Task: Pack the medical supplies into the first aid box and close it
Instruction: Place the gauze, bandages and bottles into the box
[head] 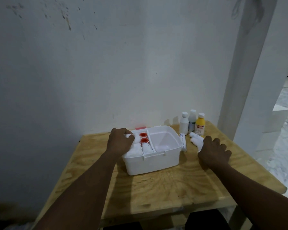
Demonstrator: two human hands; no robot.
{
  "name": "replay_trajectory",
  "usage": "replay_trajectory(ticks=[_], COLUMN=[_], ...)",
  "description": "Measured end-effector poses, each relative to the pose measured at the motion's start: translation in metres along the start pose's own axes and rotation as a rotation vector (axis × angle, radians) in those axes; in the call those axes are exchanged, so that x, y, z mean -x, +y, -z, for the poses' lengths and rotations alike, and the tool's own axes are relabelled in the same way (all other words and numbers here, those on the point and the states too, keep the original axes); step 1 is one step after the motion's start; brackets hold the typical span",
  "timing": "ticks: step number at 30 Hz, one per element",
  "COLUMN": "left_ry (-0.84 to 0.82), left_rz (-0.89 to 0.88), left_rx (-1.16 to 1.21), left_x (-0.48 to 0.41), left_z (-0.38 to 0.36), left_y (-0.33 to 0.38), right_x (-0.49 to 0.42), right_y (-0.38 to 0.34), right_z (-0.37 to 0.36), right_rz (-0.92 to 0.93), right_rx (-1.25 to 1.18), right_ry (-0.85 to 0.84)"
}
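An open white first aid box (152,163) stands on the wooden table (156,185), with its lid back against the wall. Two red-capped tape rolls (143,137) sit in its narrow middle compartment; the right compartment shows bare white floor. My left hand (119,141) is over the left compartment, fingers closed on a white bandage roll (131,140). My right hand (214,151) rests on the table right of the box, closed around white bandage rolls (196,141). A wrapped white roll (183,144) lies against the box's right wall.
Three bottles stand at the back right of the table: a white one (184,124), a clear one (192,120) and a yellow one (200,125). The wall is right behind the box. The table's front and right edges are close, with a white pillar (239,80) beyond.
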State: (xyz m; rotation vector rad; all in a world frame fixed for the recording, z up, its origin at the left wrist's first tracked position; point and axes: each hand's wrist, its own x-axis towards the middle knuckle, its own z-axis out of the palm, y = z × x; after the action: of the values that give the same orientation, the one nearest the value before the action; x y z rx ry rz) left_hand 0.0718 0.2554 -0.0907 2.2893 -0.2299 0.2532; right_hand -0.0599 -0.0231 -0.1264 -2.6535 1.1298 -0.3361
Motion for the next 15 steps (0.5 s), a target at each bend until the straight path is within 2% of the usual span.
replay_trajectory(ticks=[3, 7, 13, 15], left_ry=[-0.003, -0.012, -0.083, -0.104], left_rz=[-0.006, 0.042, 0.167, 0.221], left_rx=[0.008, 0.106, 0.338, 0.406], left_x=[0.001, 0.003, 0.000, -0.001], left_z=[0.001, 0.007, 0.023, 0.029], left_y=[0.000, 0.004, -0.002, -0.004], right_x=[0.002, 0.000, 0.005, 0.016], right_y=[0.000, -0.009, -0.062, -0.086], right_z=[-0.004, 0.001, 0.042, 0.060], right_rz=[0.071, 0.161, 0.309, 0.358], right_rx=[0.020, -0.098, -0.644, -0.811], right_ry=[0.094, 0.173, 0.358, 0.329])
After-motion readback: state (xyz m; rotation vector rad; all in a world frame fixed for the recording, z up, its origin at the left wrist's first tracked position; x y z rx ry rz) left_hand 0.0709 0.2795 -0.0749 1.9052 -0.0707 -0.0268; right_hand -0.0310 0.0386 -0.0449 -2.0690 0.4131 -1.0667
